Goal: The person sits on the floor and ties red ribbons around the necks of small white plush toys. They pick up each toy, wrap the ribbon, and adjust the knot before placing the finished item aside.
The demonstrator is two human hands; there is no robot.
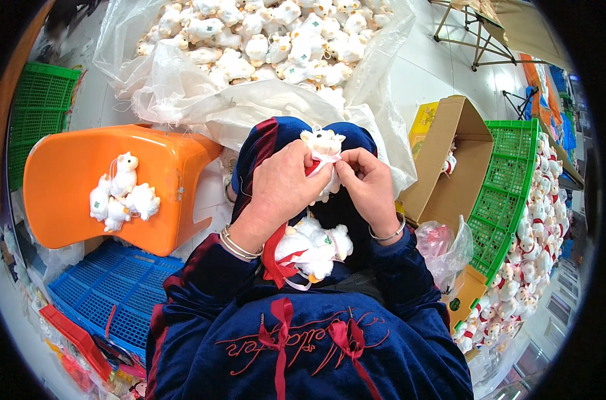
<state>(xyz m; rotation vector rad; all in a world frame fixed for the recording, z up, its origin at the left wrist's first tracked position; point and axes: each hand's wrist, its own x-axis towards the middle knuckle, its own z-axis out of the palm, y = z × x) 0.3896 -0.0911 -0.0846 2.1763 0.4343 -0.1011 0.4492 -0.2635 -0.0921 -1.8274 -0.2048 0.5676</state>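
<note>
Between my knees (360,137), my left hand (281,175) gripped a white toy (324,139) near its neck; my right hand (370,191) pinched the pale ribbon (330,159) there. A slack pinch, I judged, could have let that thin ribbon slip. The other toys (311,241), nearer me, might have tumbled if my legs parted, and the red cloth (271,257) at their left might have caught my bracelets (240,252).

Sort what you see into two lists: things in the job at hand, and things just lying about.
Likely in the job: left hand, right hand, held toy, neck ribbon, lap toys, red cloth, bagged toys.

Seemingly lying about: blue crate, far left green crate, folding furniture.
</note>
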